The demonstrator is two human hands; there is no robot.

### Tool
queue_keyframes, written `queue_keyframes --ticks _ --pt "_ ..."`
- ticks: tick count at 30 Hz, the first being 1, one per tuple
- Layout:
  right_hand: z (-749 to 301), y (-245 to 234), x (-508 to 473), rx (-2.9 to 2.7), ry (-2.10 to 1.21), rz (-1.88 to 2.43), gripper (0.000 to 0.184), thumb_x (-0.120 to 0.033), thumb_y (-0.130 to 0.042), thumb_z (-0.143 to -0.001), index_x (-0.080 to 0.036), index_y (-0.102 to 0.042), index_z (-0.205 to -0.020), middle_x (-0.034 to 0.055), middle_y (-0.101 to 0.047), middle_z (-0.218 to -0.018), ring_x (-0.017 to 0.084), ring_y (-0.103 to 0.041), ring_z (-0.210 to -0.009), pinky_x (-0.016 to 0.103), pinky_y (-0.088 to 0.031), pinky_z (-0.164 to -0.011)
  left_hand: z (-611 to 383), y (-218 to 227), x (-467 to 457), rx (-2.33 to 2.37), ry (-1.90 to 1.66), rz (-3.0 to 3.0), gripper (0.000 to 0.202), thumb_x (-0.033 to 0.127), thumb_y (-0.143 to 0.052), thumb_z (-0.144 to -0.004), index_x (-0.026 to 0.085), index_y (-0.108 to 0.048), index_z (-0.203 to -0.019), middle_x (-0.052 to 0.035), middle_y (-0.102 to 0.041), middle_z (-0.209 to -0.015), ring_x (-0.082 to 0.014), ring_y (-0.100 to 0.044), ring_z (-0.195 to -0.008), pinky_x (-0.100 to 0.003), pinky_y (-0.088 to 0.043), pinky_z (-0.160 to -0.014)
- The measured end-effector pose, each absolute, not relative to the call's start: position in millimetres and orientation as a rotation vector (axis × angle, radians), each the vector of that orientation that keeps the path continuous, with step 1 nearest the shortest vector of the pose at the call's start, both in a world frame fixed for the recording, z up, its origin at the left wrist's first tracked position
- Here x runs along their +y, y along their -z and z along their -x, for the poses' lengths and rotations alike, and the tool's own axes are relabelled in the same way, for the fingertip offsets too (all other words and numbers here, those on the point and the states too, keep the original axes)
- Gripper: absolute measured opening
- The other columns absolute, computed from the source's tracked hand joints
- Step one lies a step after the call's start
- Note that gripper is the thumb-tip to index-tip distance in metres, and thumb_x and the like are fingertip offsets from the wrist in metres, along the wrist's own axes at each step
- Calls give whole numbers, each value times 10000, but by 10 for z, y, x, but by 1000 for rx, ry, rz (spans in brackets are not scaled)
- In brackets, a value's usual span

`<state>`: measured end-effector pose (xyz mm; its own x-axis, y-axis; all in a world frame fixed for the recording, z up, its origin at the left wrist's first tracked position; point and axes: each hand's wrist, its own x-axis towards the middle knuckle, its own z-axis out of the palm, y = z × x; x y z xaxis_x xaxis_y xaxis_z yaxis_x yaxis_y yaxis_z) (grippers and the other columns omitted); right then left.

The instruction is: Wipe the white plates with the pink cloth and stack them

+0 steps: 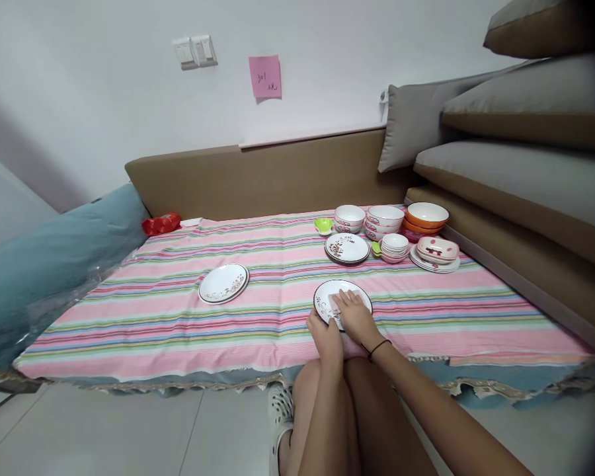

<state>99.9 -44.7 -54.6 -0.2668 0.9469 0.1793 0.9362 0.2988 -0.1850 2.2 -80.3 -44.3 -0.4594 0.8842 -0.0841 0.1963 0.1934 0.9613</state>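
A white plate [326,293] with a dark rim and brown floral pattern lies on the striped cloth in front of me. My left hand [326,336] grips its near-left edge, thumb over the rim. On top of the plate, my right hand [356,313] presses a pale, thin wiping cloth [334,302] against the surface with its fingers laid over it. Two similar stacked plates [223,283] sit to the left. Just beyond the held plate is another stack of floral plates [347,248].
Behind stand white bowls [350,215], more stacked bowls [385,217], orange bowls [427,215], small dishes [395,243], a green dish [323,225] and a spotted dish [438,248]. A red bundle [161,224] lies far left. Grey cushions [520,178] rise at right.
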Motion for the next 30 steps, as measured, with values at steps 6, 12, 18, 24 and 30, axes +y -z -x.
queue_keyframes --ticks 6,12,18,24,30 --pt "-1031 553 -630 -2345 -75 1675 541 -379 -386 -935 -219 -380 -1452 38 -308 -1526 384 -242 -1396 588 -236 -1099 103 411 -703 1672 -1240 -1045 332 140 -468 -776 151 -605 -1077 -112 -653 -1113 -228 -590 -1063 -348 -439 -941" --pt "-1092 510 -646 -2533 -195 1334 497 -337 -301 -967 -253 -379 -1450 -23 -380 -1493 313 -184 -1430 522 -239 -1132 262 377 -661 1650 -1171 -1121 288 74 -513 -675 168 -684 -887 -69 -727 -857 -225 -657 -846 -315 -490 -776" --pt "-1030 516 -422 -2325 -63 1718 515 -304 -340 -943 -189 -400 -1441 48 -388 -1486 357 -269 -1391 576 -240 -1105 245 341 -670 1740 -1096 -1230 282 51 -586 -633 177 -687 -865 -115 -725 -896 -273 -650 -905 -342 -471 -804" --pt "-908 464 -406 -2442 -352 1435 500 -341 -264 -976 -195 -424 -1426 7 -422 -1468 278 -256 -1409 507 -206 -1158 261 330 -654 1775 -1004 -1311 212 55 -541 -691 152 -670 -828 -128 -709 -793 -265 -660 -767 -340 -461 -725" --pt "-1254 563 -651 -2412 -119 1565 487 -269 -296 -963 -188 -426 -1425 30 -424 -1468 292 -282 -1397 509 -257 -1129 236 359 -638 1820 -992 -1309 248 58 -556 -701 160 -593 -924 -141 -697 -958 -253 -655 -900 -317 -456 -761"
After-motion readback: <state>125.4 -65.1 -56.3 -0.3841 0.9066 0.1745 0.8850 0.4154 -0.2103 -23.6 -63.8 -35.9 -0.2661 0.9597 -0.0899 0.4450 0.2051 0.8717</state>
